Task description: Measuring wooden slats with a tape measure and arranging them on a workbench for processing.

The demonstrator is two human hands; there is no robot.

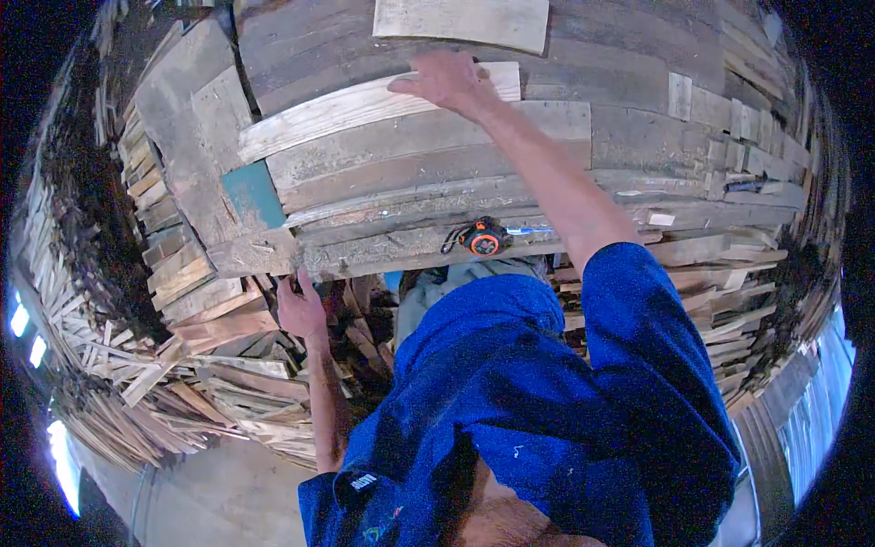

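Observation:
My right hand point(447, 80) reaches across the bench and rests on a long pale board point(365, 105). Its thumb stretches to the left, while the other fingers are partly hidden. My left hand point(302, 310) is down at the bench's front left edge, with its fingers apart and nothing visible in them. Those fingertips come close to the worn plank point(264, 251) at the corner. Near the front edge lies a black and orange tape measure point(484, 237), with a blue and white pen-like item point(529, 231) beside it.
A short pale board point(460, 23) lies at the far side. A teal patch point(254, 193) shows at the left of the plank bench point(401, 251). Heaped wood offcuts point(228, 374) lie below left, and stacked scrap strips point(720, 255) fill the right.

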